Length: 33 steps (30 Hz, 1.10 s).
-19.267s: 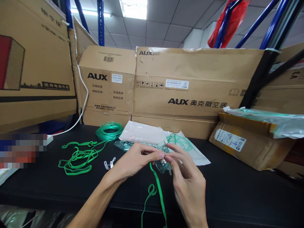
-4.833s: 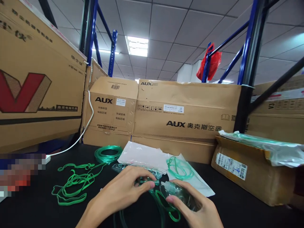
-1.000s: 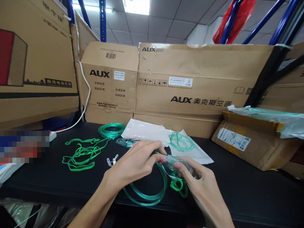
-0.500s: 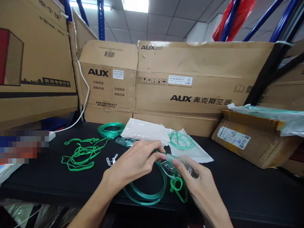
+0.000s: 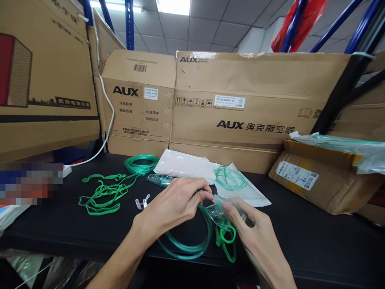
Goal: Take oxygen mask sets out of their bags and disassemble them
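My left hand (image 5: 174, 206) is closed, its thumb and fingertips pinching the end of a green oxygen tube (image 5: 189, 253). The rest of that tube loops down below the hand onto the black surface. My right hand (image 5: 255, 228) grips a clear oxygen mask (image 5: 217, 214) by its body, thumb on top. The mask's connector meets the left fingertips; whether the tube sits inside it is hidden by the fingers. From the mask hangs a green elastic strap (image 5: 229, 235). Small metal nose clips (image 5: 142, 202) lie left of my left hand.
Loose green straps (image 5: 105, 198) and a coiled green tube (image 5: 141, 163) lie at left. White packets (image 5: 183, 164) and another packet with thin green tubing (image 5: 230, 178) are behind my hands. A brown carton (image 5: 319, 180) stands at right, and large cardboard boxes (image 5: 258, 88) wall the back.
Both hands keep their grips and stay close together. The mask in my right hand has shifted very slightly to the right, its strap swinging a little.
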Each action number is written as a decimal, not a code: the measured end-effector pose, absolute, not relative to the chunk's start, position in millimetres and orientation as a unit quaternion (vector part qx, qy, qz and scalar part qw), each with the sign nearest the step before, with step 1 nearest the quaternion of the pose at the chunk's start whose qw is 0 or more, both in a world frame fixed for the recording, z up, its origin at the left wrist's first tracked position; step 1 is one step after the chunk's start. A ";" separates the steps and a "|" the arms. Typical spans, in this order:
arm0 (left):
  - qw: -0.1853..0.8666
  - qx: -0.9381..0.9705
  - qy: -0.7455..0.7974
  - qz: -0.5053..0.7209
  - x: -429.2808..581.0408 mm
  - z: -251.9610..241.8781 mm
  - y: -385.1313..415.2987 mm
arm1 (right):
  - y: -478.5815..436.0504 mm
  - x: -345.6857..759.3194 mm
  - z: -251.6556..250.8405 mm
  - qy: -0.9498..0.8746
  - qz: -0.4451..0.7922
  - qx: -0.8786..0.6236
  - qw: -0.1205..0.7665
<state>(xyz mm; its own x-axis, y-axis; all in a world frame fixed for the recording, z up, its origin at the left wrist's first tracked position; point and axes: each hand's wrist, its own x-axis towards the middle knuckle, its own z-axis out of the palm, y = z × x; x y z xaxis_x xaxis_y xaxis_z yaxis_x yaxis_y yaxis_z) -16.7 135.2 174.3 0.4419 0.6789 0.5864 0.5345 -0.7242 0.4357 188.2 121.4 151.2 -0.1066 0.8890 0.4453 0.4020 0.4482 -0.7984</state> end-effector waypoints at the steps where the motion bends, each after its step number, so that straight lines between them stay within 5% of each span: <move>1: 0.090 0.845 0.358 0.387 -16.7 174.7 134.9 | 120.7 187.4 151.9 -0.701 0.245 -0.459 0.489; 33: 0.090 0.852 0.349 0.380 -15.9 176.2 134.3 | 120.5 187.7 151.3 -0.705 0.228 -0.457 0.493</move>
<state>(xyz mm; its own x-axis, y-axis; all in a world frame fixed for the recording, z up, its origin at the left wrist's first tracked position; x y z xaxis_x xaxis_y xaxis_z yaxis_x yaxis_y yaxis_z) -15.9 134.3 176.2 0.4680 0.6636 0.5836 0.5263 -0.7398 0.4191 187.7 120.5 151.3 -0.0964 0.8688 0.4857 0.4201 0.4779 -0.7714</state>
